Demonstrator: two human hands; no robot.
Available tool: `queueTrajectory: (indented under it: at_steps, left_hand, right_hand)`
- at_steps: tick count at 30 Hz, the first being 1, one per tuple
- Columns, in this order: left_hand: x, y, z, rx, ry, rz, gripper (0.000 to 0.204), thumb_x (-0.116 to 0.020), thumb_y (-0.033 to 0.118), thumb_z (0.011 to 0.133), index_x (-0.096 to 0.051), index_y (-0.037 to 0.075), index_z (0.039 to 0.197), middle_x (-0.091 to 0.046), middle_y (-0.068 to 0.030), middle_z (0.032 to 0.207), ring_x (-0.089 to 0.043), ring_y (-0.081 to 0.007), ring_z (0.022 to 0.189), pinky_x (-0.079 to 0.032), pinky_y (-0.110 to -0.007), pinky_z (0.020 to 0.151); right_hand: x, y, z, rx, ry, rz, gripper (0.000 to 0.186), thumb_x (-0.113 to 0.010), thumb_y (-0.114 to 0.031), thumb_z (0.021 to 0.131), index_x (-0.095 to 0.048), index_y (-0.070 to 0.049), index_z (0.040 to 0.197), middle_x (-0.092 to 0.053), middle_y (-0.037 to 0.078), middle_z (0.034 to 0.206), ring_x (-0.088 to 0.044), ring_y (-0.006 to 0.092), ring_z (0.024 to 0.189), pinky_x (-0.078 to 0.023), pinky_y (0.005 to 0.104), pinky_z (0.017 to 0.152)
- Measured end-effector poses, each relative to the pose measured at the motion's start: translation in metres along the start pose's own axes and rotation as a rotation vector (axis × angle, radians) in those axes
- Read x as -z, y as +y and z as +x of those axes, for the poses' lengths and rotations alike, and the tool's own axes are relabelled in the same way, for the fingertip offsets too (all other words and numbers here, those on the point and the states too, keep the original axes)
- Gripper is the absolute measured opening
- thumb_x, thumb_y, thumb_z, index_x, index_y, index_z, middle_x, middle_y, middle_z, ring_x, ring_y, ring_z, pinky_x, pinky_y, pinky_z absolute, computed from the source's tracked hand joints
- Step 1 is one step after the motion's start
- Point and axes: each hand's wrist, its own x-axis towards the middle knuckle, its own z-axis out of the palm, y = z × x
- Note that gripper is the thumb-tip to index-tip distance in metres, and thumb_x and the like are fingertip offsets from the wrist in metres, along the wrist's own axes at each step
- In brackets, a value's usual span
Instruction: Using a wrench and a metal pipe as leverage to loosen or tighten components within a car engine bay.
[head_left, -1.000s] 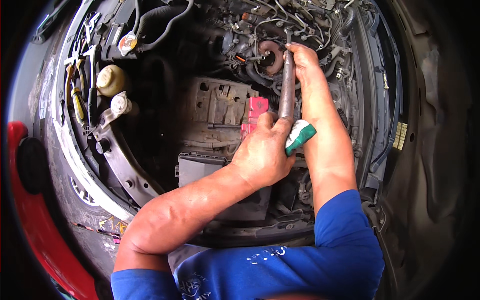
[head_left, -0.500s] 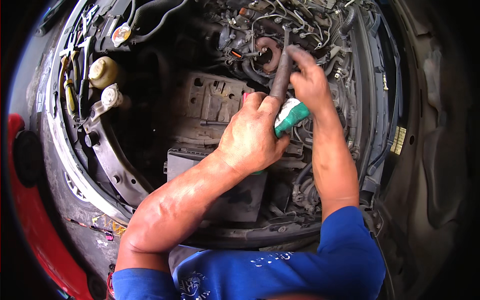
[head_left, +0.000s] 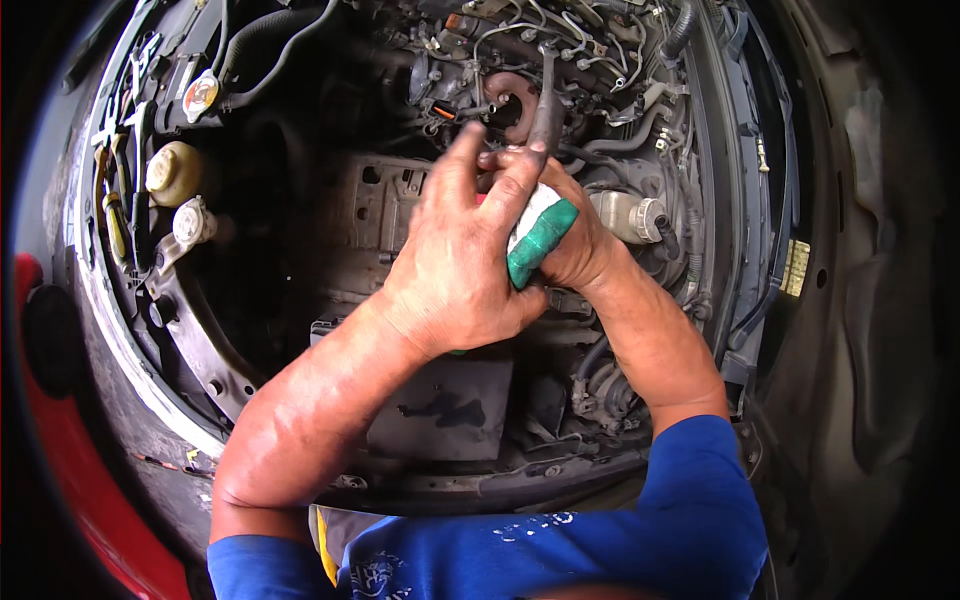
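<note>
Meeting above an open car engine bay [head_left: 560,475], the person's two bare hands overlap around a long, grey-brown metal bar [head_left: 545,120] with a narrow far end. The bar slants up from between them, its tip among the thin metal pipes at the top of the bay, beside a curved, rust-brown pipe [head_left: 527,105]. The left hand [head_left: 450,265] lies on the near side with its fingers spread and partly blurred, the index finger lifted clear of the bar. The right hand [head_left: 585,240] sits against the bar from the other side, largely covered, so how tightly its fingers close cannot be told. A green-and-white, cloth-like bundle [head_left: 540,243] shows between the palms. Just right of the right hand stands a pale, translucent reservoir with a ribbed cap [head_left: 622,215]; below the left hand is a flat, black plastic box [head_left: 445,405]. Near the bay's left edge are a rounded, cream-coloured plastic tank [head_left: 175,172] and a screwdriver with a yellow-and-black handle [head_left: 116,230].
</note>
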Motion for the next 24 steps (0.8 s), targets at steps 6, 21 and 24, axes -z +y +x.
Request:
queueTrajectory:
  at_steps: [6, 21, 24]
  left_hand:
    - [-0.001, -0.018, 0.017, -0.057, -0.238, -0.315, 0.104, -0.083, 0.007, 0.057, -0.038, 0.003, 0.15, -0.044, -0.0229, 0.15, -0.029, -0.0472, 0.149, -0.038, -0.05, 0.118]
    - [0.009, -0.036, 0.031, -0.133, -0.246, -0.414, 0.085, -0.082, 0.01, 0.05, -0.056, 0.003, 0.131, -0.056, -0.0216, 0.136, -0.045, -0.0481, 0.138, -0.045, -0.051, 0.112]
    - [0.009, -0.038, 0.031, -0.125, -0.249, -0.442, 0.084, -0.082, 0.01, 0.051, -0.056, 0.004, 0.131, -0.057, -0.0221, 0.135, -0.045, -0.0483, 0.138, -0.045, -0.052, 0.111]
  right_hand:
    - [-0.003, 0.012, 0.0, 0.002, -0.013, 0.09, 0.03, -0.077, -0.017, 0.063, -0.068, -0.009, 0.09, -0.068, 0.009, 0.09, -0.065, 0.0338, 0.08, -0.051, 0.0437, 0.078]
    - [-0.001, -0.007, 0.017, -0.024, 0.014, 0.039, 0.031, -0.072, -0.014, 0.061, -0.065, -0.012, 0.091, -0.066, 0.004, 0.09, -0.063, 0.0331, 0.086, -0.047, 0.0465, 0.081]
    - [-0.002, -0.009, 0.018, -0.077, -0.009, 0.037, 0.03, -0.071, -0.016, 0.064, -0.064, -0.01, 0.092, -0.066, 0.007, 0.09, -0.062, 0.0354, 0.086, -0.047, 0.0474, 0.081]
